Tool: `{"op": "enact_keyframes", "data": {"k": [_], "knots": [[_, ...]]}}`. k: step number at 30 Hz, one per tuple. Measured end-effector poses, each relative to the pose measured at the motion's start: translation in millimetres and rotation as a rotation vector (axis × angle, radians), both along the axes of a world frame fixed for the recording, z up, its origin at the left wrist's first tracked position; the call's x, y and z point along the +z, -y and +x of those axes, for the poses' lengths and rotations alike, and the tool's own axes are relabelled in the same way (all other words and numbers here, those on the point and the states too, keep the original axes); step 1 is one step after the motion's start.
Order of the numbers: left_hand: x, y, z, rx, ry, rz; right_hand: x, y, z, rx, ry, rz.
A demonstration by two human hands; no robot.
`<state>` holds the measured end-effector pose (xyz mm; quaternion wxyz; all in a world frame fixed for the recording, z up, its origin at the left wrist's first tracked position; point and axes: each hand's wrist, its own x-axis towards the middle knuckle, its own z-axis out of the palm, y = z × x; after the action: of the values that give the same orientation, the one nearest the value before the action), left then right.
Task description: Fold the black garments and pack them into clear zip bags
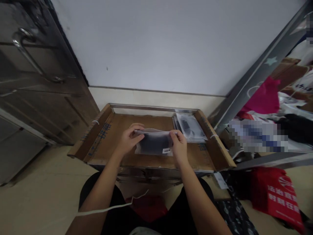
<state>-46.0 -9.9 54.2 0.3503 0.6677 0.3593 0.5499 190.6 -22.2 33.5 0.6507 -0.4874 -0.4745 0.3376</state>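
A translucent plastic bag (154,143) with a dark item inside and a small barcode label near its lower right corner lies over the cardboard-lined tray (105,143). My left hand (128,138) pinches the bag's upper left edge. At the upper right edge, my right hand (179,147) grips the same bag. Both hands hold it just above the cardboard.
A stack of similar packed bags (190,127) lies at the tray's back right corner. A metal door (36,85) stands at the left, a shelf frame (254,75) with clothes at the right. A red bag (276,195) lies on the floor at right. White wall behind.
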Motion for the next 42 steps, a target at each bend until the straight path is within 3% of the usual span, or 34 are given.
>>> {"op": "enact_keyframes", "data": {"k": [3, 5, 13, 17, 21, 24, 27, 30, 32, 36, 39, 42], "knots": [[25.9, 10, 0, 0.019, -0.294, 0.115, 7.1, 6, 0, 0.022, -0.001, 0.042], [34.3, 16, 3, 0.048, -0.379, 0.133, 8.8, 9, -2, 0.039, -0.014, 0.063], [30.1, 24, 3, -0.011, -0.458, 0.063, 5.3, 16, -3, 0.028, -0.042, 0.062], [30.5, 19, 1, 0.012, -0.355, -0.005, 4.3, 11, -1, -0.043, -0.097, 0.039], [13.1, 8, 4, 0.12, -0.07, -0.158, 2.8, 5, -2, -0.032, -0.198, -0.079], [-14.0, -2, 11, 0.272, 0.198, -0.266, -1.2, 3, -4, -0.014, -0.191, -0.145], [-38.9, -7, 17, 0.296, 0.393, -0.428, -9.3, 2, -4, -0.025, -0.149, -0.161], [-52.3, -7, 18, 0.239, 0.481, -0.539, -14.5, 2, 0, -0.041, -0.008, -0.169], [-56.2, -6, 17, 0.212, 0.488, -0.548, -10.4, 3, 3, -0.053, 0.22, -0.143], [-59.8, -6, 16, 0.272, 0.335, -0.423, 18.2, 8, -8, -0.087, 0.805, 0.059], [-60.7, -3, 18, 0.296, 0.252, -0.365, 42.1, 4, -29, 0.131, 0.994, 0.156], [-58.9, 2, 19, 0.258, 0.258, -0.35, 54.5, -11, -51, 0.372, 1.071, 0.163]]}}
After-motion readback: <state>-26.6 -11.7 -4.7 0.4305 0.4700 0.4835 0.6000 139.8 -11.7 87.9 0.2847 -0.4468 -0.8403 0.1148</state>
